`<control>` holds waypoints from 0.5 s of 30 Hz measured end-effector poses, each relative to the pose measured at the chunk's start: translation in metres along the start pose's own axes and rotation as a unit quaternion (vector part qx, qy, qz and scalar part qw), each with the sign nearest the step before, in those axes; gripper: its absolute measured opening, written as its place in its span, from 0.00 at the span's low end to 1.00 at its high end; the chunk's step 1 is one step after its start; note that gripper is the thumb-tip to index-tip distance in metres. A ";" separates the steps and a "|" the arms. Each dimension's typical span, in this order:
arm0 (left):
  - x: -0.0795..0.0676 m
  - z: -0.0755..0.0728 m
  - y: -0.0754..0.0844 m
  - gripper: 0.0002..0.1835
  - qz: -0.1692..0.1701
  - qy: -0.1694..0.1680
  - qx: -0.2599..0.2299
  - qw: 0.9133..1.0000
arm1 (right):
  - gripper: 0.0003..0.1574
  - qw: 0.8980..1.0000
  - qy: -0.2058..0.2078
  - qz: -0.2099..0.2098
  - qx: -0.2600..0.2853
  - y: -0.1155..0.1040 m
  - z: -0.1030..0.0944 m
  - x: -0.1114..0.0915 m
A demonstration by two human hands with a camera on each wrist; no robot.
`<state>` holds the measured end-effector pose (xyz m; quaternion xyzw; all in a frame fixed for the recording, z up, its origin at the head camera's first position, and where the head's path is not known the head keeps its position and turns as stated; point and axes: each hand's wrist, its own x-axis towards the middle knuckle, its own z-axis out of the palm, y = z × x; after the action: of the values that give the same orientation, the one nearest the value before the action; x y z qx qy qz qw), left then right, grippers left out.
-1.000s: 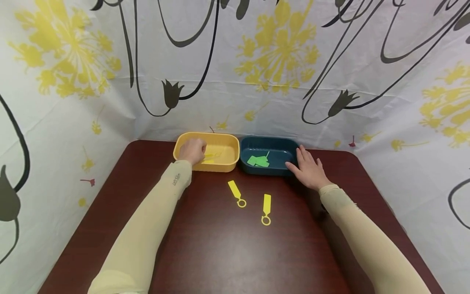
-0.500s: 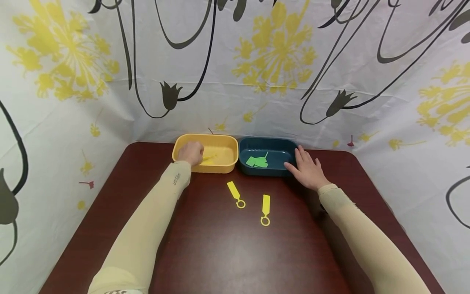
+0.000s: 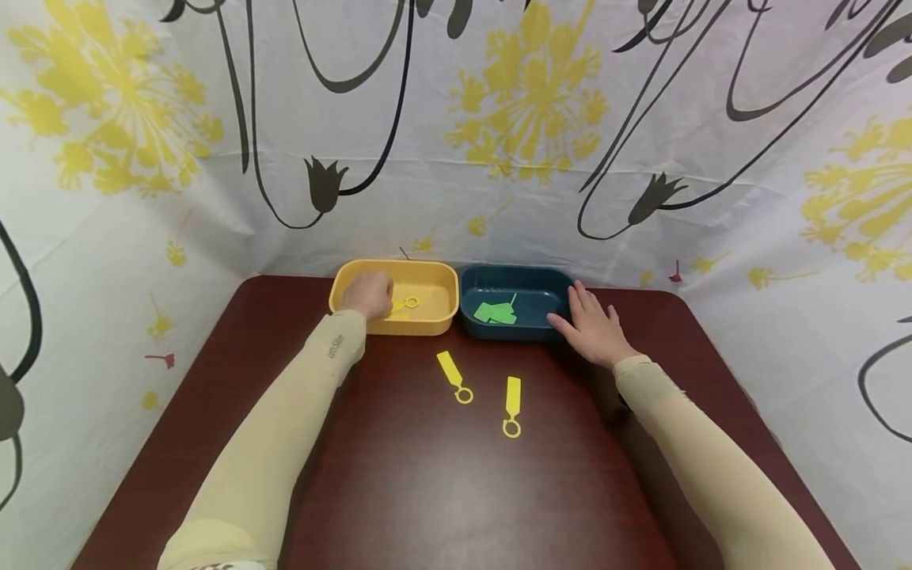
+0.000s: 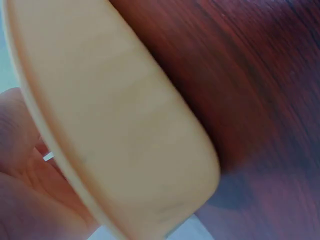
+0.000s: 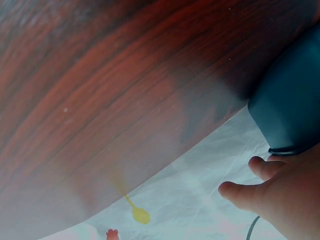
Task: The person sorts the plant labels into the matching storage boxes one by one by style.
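My left hand (image 3: 368, 294) reaches into the yellow bin (image 3: 445, 317) with curled fingers. A yellow ring tag (image 3: 409, 303) sticks out from under it, ring end outward; the fingertips pinching its other end are hidden. In the left wrist view the bin's outer wall (image 4: 130, 110) covers most of the hand (image 4: 30, 185). My right hand (image 3: 598, 328) rests with spread fingers on the right end of the dark blue bin (image 3: 523, 331). Several green tags (image 3: 496, 313) lie in that bin. Two more yellow ring tags, a tilted one (image 3: 454, 378) and a straighter one (image 3: 512, 407), lie flat on the table.
Both bins stand side by side at the back of the dark red-brown wooden table (image 3: 456, 491). A white patterned cloth (image 3: 427, 198) hangs right behind them and along both sides.
The yellow ring tag at my left hand has shifted and turned inside the yellow bin, its ring now standing out clearly. My right hand stays on the blue bin.
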<state>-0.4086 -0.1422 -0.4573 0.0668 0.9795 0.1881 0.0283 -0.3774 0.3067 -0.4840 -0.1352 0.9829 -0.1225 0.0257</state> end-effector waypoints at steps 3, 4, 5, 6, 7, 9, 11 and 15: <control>-0.003 -0.006 0.005 0.12 0.016 0.024 0.000 1.000 | 0.62 1.000 0.000 0.000 -0.003 -0.002 -0.001 0.001; -0.004 -0.008 0.006 0.11 0.022 0.030 0.002 0.999 | 0.61 1.000 0.000 0.000 -0.003 -0.002 -0.002 0.001; -0.006 -0.010 0.008 0.11 0.027 0.037 0.003 0.999 | 0.61 1.000 0.000 -0.001 -0.003 -0.002 -0.002 0.001; -0.007 -0.012 0.010 0.11 0.036 0.043 0.007 0.998 | 0.61 1.000 -0.001 -0.001 -0.002 -0.002 -0.002 0.000; -0.009 -0.014 0.013 0.10 0.044 0.050 0.010 0.998 | 0.61 1.000 -0.002 -0.001 -0.001 -0.002 -0.001 0.000; -0.013 -0.018 0.018 0.10 0.060 0.060 0.013 0.996 | 0.61 1.000 -0.003 -0.001 0.001 -0.001 -0.001 0.000; -0.018 -0.021 0.023 0.10 0.076 0.068 0.016 0.995 | 0.61 1.000 -0.001 -0.001 0.003 -0.001 -0.001 -0.001; -0.027 -0.025 0.031 0.11 0.112 0.085 0.021 0.990 | 0.62 1.000 0.005 0.000 0.001 0.000 -0.001 0.000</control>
<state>-0.3804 -0.1265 -0.4221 0.1608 0.9683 0.1745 -0.0781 -0.3771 0.3069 -0.4835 -0.1347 0.9829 -0.1240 0.0211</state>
